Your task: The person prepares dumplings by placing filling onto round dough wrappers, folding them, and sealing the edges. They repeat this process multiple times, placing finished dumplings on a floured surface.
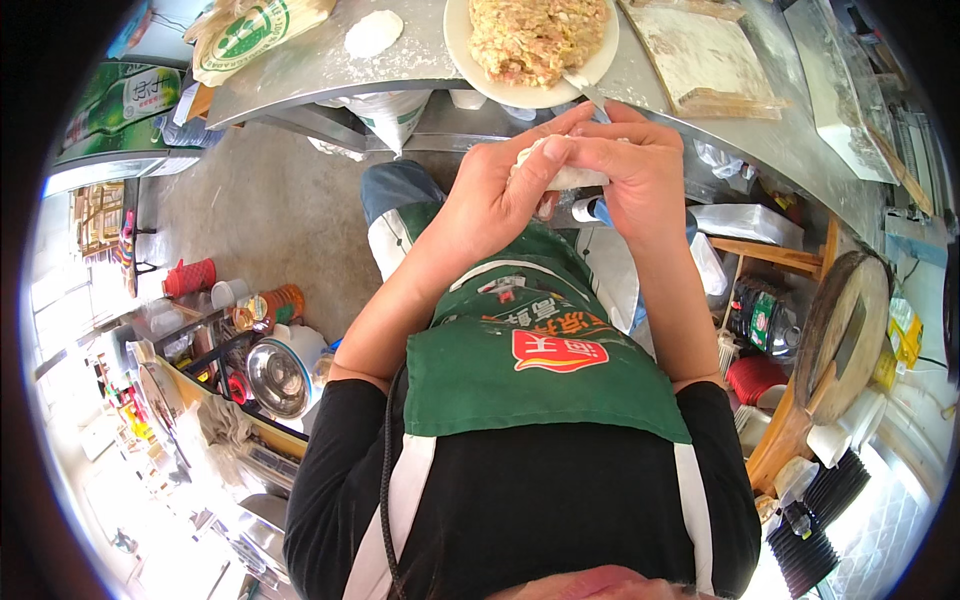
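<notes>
My left hand (495, 176) and my right hand (637, 176) meet in front of the counter edge, above my green apron (525, 352). Between them they hold a piece of white dough (574, 177), pinched by thumbs and fingers; its far side is hidden behind the fingers. Just beyond sits a white plate (459, 46) heaped with minced filling (536, 37). A flat utensil (589, 88) leans over the plate's near rim with one end in the filling; my fingers hide its lower end.
The steel counter (300, 71) carries a flour mound (373, 34), a plastic bag (255, 34) and a floury board (709, 64). A white sack (390, 116) hangs beneath its edge. At right stand a round wooden board (840, 337) and a large bottle (765, 319); a lidded pot (281, 371) stands at left.
</notes>
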The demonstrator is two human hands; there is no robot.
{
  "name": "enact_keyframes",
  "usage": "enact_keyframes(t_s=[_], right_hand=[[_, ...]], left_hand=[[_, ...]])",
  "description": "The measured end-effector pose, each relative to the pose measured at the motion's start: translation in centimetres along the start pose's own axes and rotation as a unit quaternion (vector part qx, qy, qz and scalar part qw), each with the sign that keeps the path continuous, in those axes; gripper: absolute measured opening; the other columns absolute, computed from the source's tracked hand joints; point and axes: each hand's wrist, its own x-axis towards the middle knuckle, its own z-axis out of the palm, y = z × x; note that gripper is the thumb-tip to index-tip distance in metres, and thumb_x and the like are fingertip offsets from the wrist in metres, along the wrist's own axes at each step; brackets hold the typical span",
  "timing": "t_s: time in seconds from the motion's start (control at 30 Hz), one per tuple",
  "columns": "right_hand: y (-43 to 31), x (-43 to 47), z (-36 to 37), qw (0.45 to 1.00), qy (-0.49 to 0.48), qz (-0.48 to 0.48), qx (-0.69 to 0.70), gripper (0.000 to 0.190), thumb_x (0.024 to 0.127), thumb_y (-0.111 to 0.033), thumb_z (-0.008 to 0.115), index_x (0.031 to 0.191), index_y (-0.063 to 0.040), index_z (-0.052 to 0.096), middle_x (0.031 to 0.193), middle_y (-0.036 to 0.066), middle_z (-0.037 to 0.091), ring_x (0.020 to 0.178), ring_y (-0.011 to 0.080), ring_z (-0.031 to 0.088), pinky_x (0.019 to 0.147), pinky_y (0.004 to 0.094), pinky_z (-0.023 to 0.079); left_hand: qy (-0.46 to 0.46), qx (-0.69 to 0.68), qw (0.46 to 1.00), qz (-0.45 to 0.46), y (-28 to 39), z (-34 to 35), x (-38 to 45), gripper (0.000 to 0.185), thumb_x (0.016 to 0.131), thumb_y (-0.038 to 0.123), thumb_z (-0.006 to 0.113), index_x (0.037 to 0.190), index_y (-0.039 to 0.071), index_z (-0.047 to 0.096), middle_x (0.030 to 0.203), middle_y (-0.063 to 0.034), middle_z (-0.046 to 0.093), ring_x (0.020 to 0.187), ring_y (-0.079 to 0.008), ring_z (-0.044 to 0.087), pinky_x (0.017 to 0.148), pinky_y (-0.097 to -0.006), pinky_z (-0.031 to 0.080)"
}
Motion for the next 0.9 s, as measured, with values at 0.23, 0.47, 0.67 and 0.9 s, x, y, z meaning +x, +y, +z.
enact_keyframes(t_s=[0.23, 0.47, 0.67, 0.9], right_hand=[[-1.4, -0.2, -0.3, 0.968, 0.032, 0.194, 0.153, 0.013, 0.073, -0.009, 0.069, 0.079, 0.002, 0.072, 0.075, 0.005, 0.067, 0.077, 0.0093, 0.044, 0.078, 0.0259, 0.037], [-1.0, -0.3, 0.1, 0.990, -0.028, 0.111, 0.087, 0.017, 0.072, -0.016, 0.072, 0.076, 0.001, 0.072, 0.067, 0.004, 0.065, 0.078, 0.0115, 0.045, 0.086, 0.0283, 0.033], [-1.3, -0.5, 0.2, 0.993, -0.014, -0.010, -0.113, 0.016, 0.071, -0.017, 0.074, 0.071, -0.001, 0.072, 0.060, 0.003, 0.063, 0.073, 0.0091, 0.046, 0.083, 0.0287, 0.032], [-1.1, -0.3, 0.4, 0.998, 0.017, 0.033, -0.050, 0.019, 0.067, -0.013, 0.076, 0.077, 0.003, 0.071, 0.070, 0.008, 0.067, 0.069, 0.0124, 0.053, 0.090, 0.0339, 0.034]], left_hand=[[0.078, -0.205, 0.976, -0.011, -0.5, 0.3, -0.2, 0.052, 0.100, 0.038, 0.030, 0.125, -0.001, 0.052, 0.083, -0.0030, 0.061, 0.066, -0.0067, 0.049, 0.058, -0.0189, 0.041], [0.071, -0.222, 0.972, 0.007, -0.4, 0.7, -0.4, 0.041, 0.099, 0.030, 0.039, 0.121, -0.001, 0.056, 0.086, -0.0018, 0.062, 0.072, -0.0053, 0.053, 0.061, -0.0180, 0.041], [0.051, -0.194, 0.980, 0.013, -0.1, 0.3, -0.6, 0.033, 0.096, 0.018, 0.049, 0.122, -0.001, 0.055, 0.099, -0.0039, 0.064, 0.083, -0.0072, 0.055, 0.075, -0.0228, 0.047], [0.074, -0.210, 0.975, 0.017, -0.4, 0.7, -0.5, 0.036, 0.098, 0.022, 0.046, 0.126, 0.001, 0.053, 0.100, -0.0036, 0.062, 0.083, -0.0058, 0.054, 0.072, -0.0197, 0.046]])
